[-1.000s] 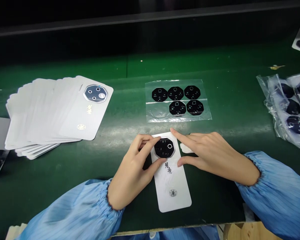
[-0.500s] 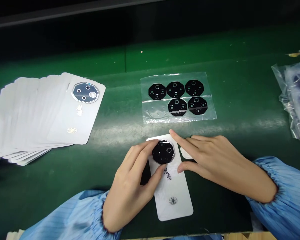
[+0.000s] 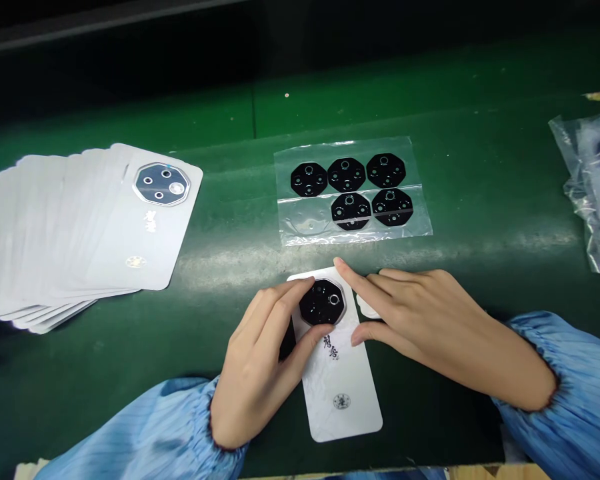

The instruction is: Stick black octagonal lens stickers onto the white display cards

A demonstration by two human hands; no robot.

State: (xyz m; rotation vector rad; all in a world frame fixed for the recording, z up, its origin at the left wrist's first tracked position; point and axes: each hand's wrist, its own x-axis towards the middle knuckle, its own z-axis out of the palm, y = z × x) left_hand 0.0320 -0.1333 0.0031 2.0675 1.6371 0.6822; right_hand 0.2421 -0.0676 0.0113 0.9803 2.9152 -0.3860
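Note:
A white phone back panel with rounded corners, dark lettering and a round emblem lies on the green table. Near its top sits a black octagonal camera lens plate with small ring holes. My left hand is closed on this plate, fingers at its upper left and thumb at its lower edge. My right hand is open beside the panel, index fingertip at the top right corner and thumb by the right edge. A white object shows partly from under its fingers; I cannot make out its kind.
A fanned stack of white panels lies at the left, the top one bearing an octagonal camera area. Beyond my hands is a clear plastic sheet carrying several black octagonal plates. At the right edge lies a crinkled clear plastic bag.
The whole view has shifted slightly. Both hands keep nearly the same place on the panel; the left thumb lies a little further right along the plate's lower edge.

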